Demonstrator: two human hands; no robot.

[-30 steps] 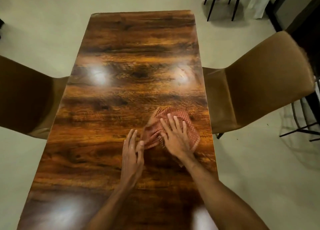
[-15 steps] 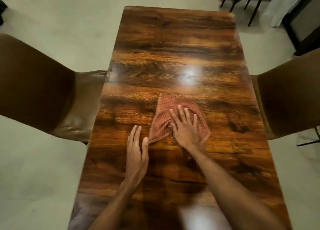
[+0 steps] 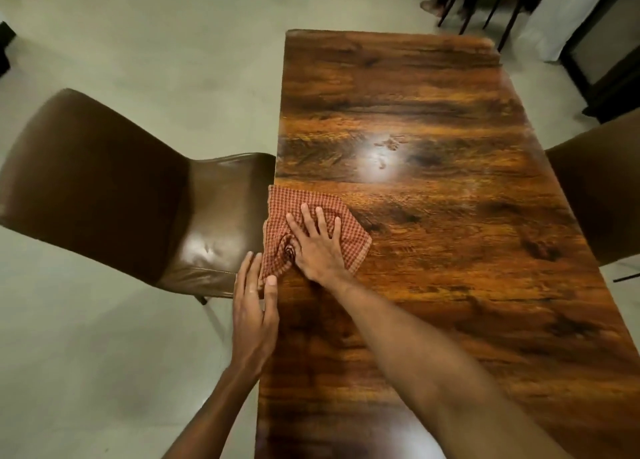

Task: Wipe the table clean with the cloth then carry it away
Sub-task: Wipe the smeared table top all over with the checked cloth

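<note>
A red checked cloth [image 3: 294,204] lies crumpled at the left edge of the long glossy wooden table [image 3: 433,112]. My right hand [image 3: 317,247] presses flat on the cloth with its fingers spread. My left hand [image 3: 254,308] sits at the table's left edge just below the cloth, fingers straight, thumb on the tabletop touching the cloth's near corner. A small smudge [image 3: 391,143] shows in the light reflection further up the table.
A brown leather chair [image 3: 114,195] stands against the table's left side, close to the cloth. Another brown chair [image 3: 602,188] is at the right edge. Dark chair legs [image 3: 485,5] and a white curtain [image 3: 561,11] stand beyond the far end. Pale floor surrounds the table.
My right hand has slid the cloth from the table's right side across to its left edge. My left hand moved left with it to the table's edge. The view shifted left.
</note>
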